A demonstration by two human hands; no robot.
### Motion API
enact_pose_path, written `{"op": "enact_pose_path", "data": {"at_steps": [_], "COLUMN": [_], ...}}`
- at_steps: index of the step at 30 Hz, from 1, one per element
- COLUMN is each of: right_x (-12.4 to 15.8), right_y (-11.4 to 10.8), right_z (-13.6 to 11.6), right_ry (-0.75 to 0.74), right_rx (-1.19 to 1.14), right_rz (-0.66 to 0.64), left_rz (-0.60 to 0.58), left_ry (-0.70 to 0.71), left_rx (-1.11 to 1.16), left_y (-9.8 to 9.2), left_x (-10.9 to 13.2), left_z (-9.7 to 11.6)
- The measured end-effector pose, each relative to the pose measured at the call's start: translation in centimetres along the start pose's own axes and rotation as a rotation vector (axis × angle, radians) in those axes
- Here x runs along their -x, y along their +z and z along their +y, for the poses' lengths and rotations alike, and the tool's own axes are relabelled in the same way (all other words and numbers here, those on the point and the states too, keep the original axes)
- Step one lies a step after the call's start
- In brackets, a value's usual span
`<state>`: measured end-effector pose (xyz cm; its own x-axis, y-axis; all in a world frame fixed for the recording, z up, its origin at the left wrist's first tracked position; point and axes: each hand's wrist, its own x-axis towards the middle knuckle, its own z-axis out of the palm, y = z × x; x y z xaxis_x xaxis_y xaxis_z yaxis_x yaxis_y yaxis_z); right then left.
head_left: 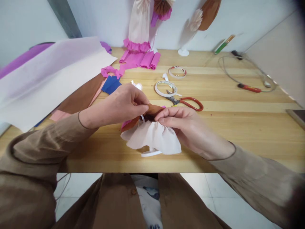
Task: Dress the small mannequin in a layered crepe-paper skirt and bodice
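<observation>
Both hands work on a small paper dress with a gathered white skirt [152,136] and a brown paper strip [154,110] at its top. The thumb and fingers of my left hand [121,106] pinch the strip's left end. Closed at the right, my right hand [188,127] grips the top of the dress where brown meets white. Some brown and pink paper shows at the dress's left side. Below the skirt, the white base [151,153] of a stand rests near the table edge. My fingers hide part of the gathered top.
Red-handled scissors [192,103] and two tape rolls [166,88] lie just beyond my hands. Large white paper sheets [59,73] cover the left side. Pink paper rolls [151,60] and finished paper dresses [139,22] are at the back. A red-handled corded tool [249,87] lies at right.
</observation>
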<state>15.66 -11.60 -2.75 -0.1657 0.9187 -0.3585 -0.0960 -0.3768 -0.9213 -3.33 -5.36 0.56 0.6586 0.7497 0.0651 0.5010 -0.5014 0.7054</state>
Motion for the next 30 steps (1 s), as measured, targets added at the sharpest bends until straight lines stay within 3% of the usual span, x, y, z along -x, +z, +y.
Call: {"op": "enact_pose_path", "data": {"at_steps": [4,11,18,21,25,30], "right_x": [-0.1,-0.8,-0.5,-0.8,-1.5,-1.9], "right_y": [0.2,0.8,1.4,1.5,1.8,2.1], "right_z": [0.0,0.6,0.6,0.8,1.3,1.8], "right_ry": [-0.017,-0.062,-0.059,-0.045,-0.166,-0.280], "right_rx": [-0.008,0.172,0.101,0.165,0.300,0.285], "right_rz": [0.014,0.123,0.019,0.046,0.127,0.103], "left_rz": [0.021,0.083,0.103,0.089,0.089,0.069], "left_ry": [0.014,0.028,0.059,0.063,0.055,0.033], "left_rx": [-0.010,-0.012,-0.002,-0.002,-0.008,0.023], "left_y": [0.0,0.1,0.2,0.2,0.4,0.4], "left_x": [-0.1,0.0,-0.1,-0.1,-0.1,-0.1], "left_z": [0.0,-0.3,-0.4,-0.3,-0.3,-0.3]}}
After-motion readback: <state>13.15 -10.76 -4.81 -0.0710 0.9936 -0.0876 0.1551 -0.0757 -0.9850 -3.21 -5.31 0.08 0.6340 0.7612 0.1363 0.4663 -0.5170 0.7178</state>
